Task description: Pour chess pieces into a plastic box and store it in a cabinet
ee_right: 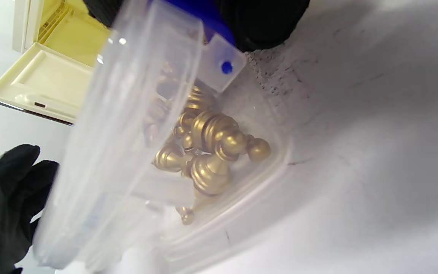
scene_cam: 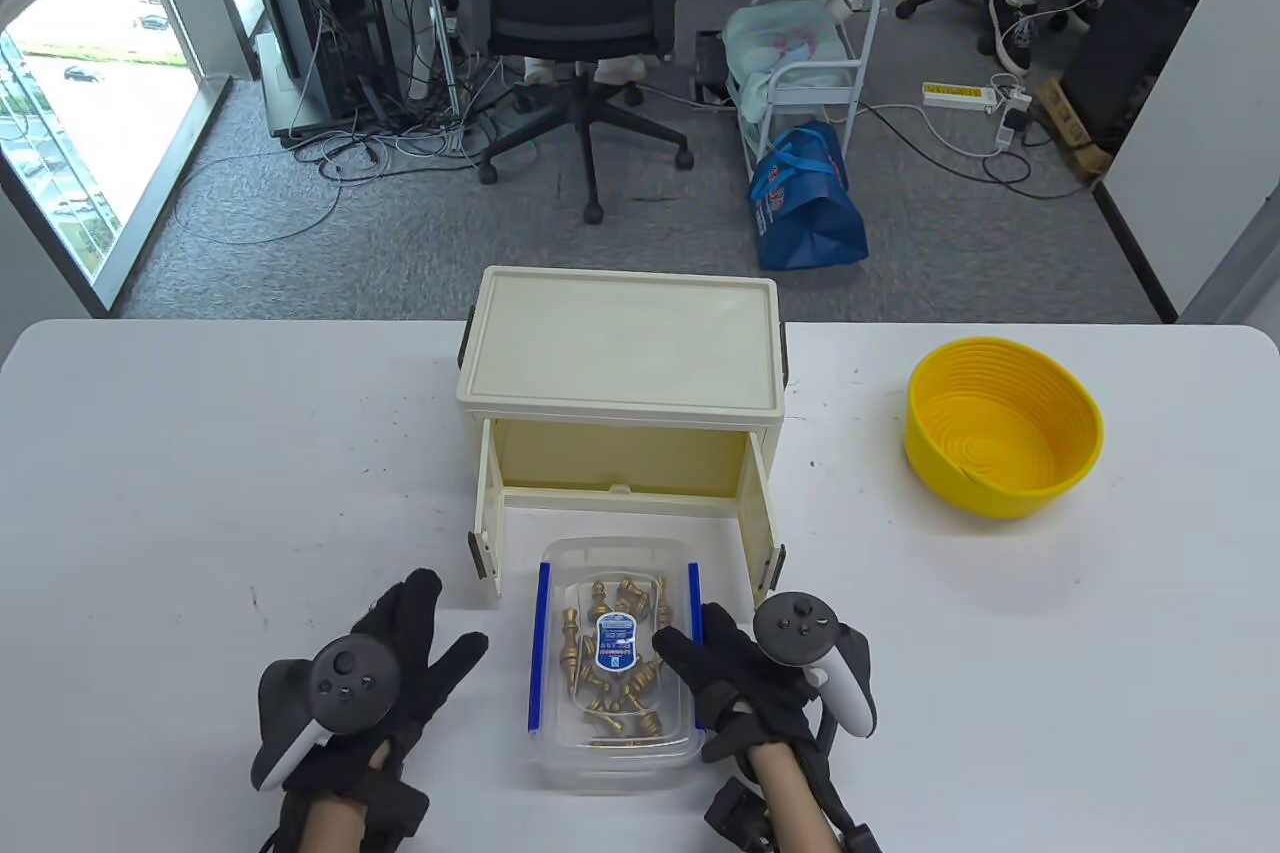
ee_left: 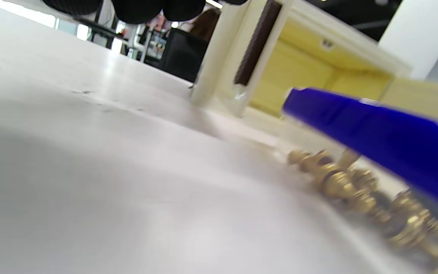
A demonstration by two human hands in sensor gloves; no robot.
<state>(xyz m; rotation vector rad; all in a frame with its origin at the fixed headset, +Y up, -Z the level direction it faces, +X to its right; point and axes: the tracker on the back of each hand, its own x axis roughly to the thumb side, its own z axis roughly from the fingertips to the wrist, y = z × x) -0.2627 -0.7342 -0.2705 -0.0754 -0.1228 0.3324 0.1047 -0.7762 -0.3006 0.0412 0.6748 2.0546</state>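
lid sticker point(scene_cam: 616, 643): blue-and-white label on clear plastic box lid point(scene_cam: 575, 583), print too small to read
blue bag point(scene_cam: 806, 205): white/red logo, illegible
other text: none readable

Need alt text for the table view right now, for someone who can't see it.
A lidded clear plastic box of gold chess pieces sits before the open cream cabinet; the right hand touches its right side, the left hand beside it.
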